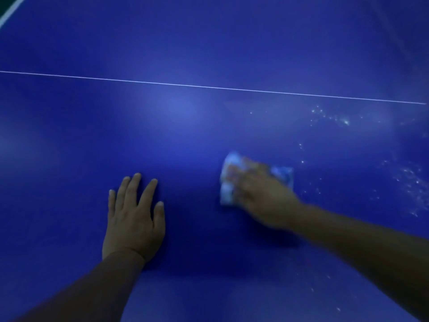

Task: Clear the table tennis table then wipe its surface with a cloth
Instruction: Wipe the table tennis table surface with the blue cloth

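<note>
Blue fills nearly the whole view: the top of a table tennis table (209, 43), seen from above in dim light, with a thin white line (209, 86) running across it from left to right and a broader white edge stripe (11, 11) just visible in the upper left corner. Soft reflections of light lie on the surface near the middle.

A person's left hand (133, 219) lies flat on the table, palm down, fingers straight and slightly spread, holding nothing. The bare forearm leads back to the lower left edge of the view.

To its right, well apart from it, the right hand (260, 194) presses down on a light blue and white cloth (228, 180) that lies on the table top. The hand is blurred, so whether its fingers curl round the cloth or lie straight on it cannot be told. Parts of the cloth show at the fingertips on the left and again behind the hand on the right.

White specks and droplets (343, 120) are scattered over the table surface to the right of the cloth, some up near the white line and others toward the right edge.
</note>
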Action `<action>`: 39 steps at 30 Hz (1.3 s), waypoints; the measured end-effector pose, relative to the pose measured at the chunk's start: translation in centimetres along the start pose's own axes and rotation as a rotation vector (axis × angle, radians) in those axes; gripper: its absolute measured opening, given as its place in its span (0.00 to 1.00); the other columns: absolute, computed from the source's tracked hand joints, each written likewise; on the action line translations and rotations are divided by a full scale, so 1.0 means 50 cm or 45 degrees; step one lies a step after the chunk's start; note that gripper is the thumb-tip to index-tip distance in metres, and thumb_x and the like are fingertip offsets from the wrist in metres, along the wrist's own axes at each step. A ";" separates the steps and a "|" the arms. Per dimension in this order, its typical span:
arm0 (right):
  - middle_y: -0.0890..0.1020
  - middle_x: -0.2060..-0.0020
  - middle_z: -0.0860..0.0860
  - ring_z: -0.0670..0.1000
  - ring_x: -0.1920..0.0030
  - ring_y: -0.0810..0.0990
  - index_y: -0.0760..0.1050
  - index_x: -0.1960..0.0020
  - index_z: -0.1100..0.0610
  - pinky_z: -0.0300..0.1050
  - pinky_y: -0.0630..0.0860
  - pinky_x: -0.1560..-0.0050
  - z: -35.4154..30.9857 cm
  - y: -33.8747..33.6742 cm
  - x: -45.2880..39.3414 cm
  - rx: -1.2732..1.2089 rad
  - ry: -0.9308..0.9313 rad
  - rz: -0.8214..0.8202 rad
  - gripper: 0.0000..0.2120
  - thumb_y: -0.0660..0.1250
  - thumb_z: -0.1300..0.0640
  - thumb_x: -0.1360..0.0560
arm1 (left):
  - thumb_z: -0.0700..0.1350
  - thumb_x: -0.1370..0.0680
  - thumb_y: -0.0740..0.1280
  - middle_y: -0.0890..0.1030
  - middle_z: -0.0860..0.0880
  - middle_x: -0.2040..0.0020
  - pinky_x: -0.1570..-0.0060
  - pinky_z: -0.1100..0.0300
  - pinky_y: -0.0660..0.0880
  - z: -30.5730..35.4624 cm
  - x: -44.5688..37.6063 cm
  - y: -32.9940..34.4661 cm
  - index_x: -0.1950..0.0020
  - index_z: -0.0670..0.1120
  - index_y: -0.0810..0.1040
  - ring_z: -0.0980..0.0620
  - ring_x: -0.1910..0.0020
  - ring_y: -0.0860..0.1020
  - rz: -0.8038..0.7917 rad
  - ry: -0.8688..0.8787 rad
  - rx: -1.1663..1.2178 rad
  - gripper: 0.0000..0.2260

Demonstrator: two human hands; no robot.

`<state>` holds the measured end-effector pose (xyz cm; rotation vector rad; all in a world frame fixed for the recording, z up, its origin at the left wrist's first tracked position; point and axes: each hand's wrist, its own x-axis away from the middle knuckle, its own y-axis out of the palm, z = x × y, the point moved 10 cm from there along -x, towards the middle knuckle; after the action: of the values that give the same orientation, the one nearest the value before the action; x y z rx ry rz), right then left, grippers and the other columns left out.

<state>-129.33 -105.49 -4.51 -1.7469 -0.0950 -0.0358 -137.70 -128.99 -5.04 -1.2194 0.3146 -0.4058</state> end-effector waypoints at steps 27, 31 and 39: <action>0.56 0.21 0.49 0.61 0.22 0.51 0.59 0.22 0.50 0.58 0.56 0.26 -0.209 -0.002 -0.475 -0.067 0.192 0.153 0.24 0.53 0.52 0.17 | 0.53 0.21 0.54 0.67 0.39 0.25 0.25 0.42 0.49 0.008 -0.008 -0.012 0.28 0.44 0.74 0.40 0.24 0.60 0.023 -0.001 -0.015 0.25; 0.66 0.26 0.60 0.64 0.28 0.65 0.63 0.26 0.58 0.59 0.63 0.30 0.061 -0.052 -0.434 0.220 0.455 0.168 0.22 0.49 0.59 0.19 | 0.53 0.21 0.53 0.66 0.39 0.24 0.24 0.43 0.47 0.008 -0.006 -0.010 0.28 0.44 0.73 0.41 0.23 0.58 -0.024 -0.025 -0.026 0.25; 0.58 0.21 0.56 0.67 0.23 0.52 0.57 0.21 0.55 0.66 0.50 0.26 0.415 -0.116 -0.130 -0.010 1.501 0.285 0.27 0.48 0.44 0.16 | 0.55 0.19 0.51 0.61 0.42 0.22 0.22 0.48 0.39 0.002 -0.004 0.002 0.25 0.46 0.69 0.44 0.21 0.53 -0.112 -0.049 -0.028 0.26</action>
<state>-136.89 -84.36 -2.99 -1.4916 0.9509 -0.8767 -137.84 -128.78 -5.08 -1.2644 0.2335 -0.4549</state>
